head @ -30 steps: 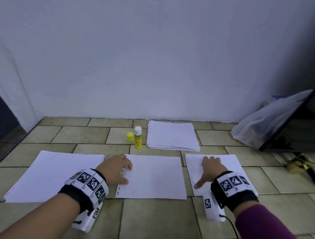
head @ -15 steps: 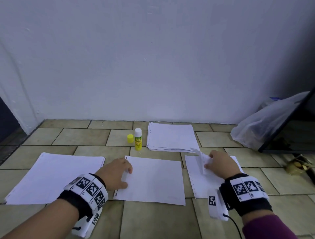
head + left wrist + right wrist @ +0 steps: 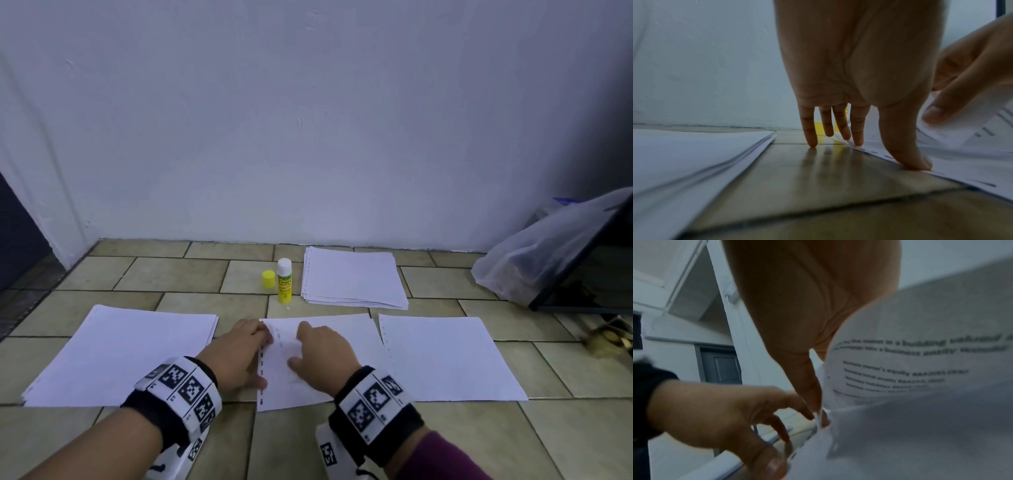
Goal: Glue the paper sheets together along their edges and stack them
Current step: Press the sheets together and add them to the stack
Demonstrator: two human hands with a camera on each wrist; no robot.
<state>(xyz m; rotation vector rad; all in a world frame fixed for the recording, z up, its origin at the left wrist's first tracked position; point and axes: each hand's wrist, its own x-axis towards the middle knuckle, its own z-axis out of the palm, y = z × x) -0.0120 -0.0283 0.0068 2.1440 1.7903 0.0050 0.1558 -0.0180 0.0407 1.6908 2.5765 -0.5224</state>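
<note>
Pressing down along the punched left edge of the middle sheet (image 3: pixel 318 359), the left hand (image 3: pixel 236 359) sits low and left of centre in the head view with its fingers straight; in the left wrist view its thumb (image 3: pixel 906 151) bears on that dashed edge while the fingertips touch the paper edge and the tile. The right hand (image 3: pixel 322 359) lies just right of it over the same sheet, and the right wrist view shows it gripping a curled sheet with blurred print (image 3: pixel 920 363) between thumb and fingers, the paper bowed up under the palm. A stack of paper (image 3: pixel 120 353) lies flat at the left of the frame and a single sheet (image 3: pixel 448 356) at the right, each apart from the middle sheet. Further up, near the wall (image 3: pixel 308 120), another pile of sheets (image 3: pixel 352 277) rests on the tiled floor (image 3: pixel 342 445). Just left of that pile stands an uncapped glue stick (image 3: pixel 284 281), upright, with its yellow cap (image 3: pixel 268 278) beside it. A plastic bag (image 3: pixel 537 253) leans at the right edge.
</note>
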